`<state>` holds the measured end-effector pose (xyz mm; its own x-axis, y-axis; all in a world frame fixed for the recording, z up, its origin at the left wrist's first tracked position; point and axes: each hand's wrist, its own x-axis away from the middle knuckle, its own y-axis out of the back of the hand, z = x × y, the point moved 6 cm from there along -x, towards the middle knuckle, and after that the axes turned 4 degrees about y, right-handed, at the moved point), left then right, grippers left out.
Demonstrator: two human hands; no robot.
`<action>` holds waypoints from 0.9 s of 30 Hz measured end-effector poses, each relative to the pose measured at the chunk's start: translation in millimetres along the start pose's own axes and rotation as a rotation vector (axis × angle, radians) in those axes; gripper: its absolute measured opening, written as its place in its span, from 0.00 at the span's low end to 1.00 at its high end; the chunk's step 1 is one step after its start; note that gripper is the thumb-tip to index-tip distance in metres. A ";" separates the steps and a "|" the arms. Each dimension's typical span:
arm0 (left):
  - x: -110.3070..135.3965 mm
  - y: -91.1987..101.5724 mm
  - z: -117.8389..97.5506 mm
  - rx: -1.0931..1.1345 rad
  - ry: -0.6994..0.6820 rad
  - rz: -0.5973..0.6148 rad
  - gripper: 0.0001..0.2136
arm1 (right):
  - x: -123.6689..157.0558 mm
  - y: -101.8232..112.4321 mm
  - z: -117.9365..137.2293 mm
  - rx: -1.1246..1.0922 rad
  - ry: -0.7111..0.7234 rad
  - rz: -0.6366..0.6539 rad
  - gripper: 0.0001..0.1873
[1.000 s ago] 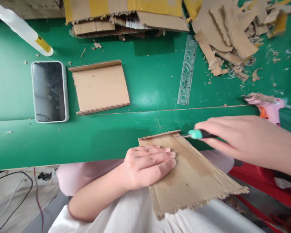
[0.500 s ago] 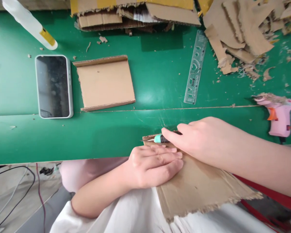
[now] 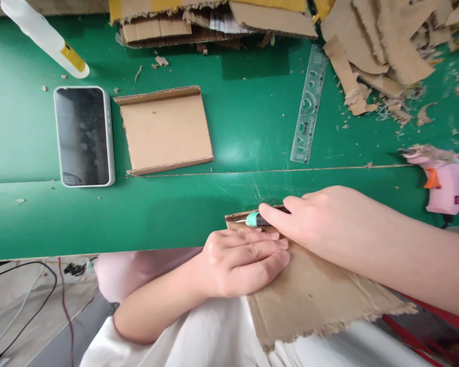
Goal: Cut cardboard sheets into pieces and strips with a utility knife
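Observation:
My left hand (image 3: pixel 245 260) lies flat on a piece of brown cardboard (image 3: pixel 309 295), fingers stretched out and pointing right. The cardboard rests at the table's front edge and hangs over my lap, its lower edge ragged. In my right hand (image 3: pixel 309 216) is a craft knife (image 3: pixel 254 219) with a teal collar and dark grip. Its thin blade points left along the cardboard's far edge, where a narrow strip borders it. Part of the knife's handle is hidden beneath my fingers.
On the green table (image 3: pixel 168 214) lie a phone (image 3: pixel 84 135), a cardboard piece with two folded edges (image 3: pixel 164 132) and a clear ruler (image 3: pixel 309 104). A pink glue gun (image 3: pixel 441 178) is at right. Cardboard scraps (image 3: pixel 390 46), a cardboard stack (image 3: pixel 214 25) and a white-and-yellow object (image 3: pixel 46 38) lie farther back.
My right hand and the knife have shifted slightly to the right along the cardboard's far edge. My left hand stays pressed in place.

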<state>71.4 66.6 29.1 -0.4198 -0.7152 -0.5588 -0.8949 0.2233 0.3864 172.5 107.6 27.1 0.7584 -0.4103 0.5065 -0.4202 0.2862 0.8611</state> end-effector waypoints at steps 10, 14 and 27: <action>-0.8 0.5 -0.9 -0.016 -0.010 0.011 0.05 | -1.0 -2.8 -8.4 -0.071 -0.044 0.141 0.07; -0.1 0.4 -0.6 -0.024 -0.006 0.001 0.04 | 1.8 -5.2 -10.9 -0.065 -0.040 0.150 0.09; 0.2 0.4 -0.5 -0.014 -0.018 0.035 0.06 | 29.3 -20.6 -26.0 -0.003 -0.090 0.006 0.13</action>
<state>71.1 66.3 29.5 -0.4535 -0.6952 -0.5577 -0.8775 0.2388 0.4160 216.3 112.2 23.0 0.7080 -0.4847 0.5137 -0.4228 0.2916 0.8580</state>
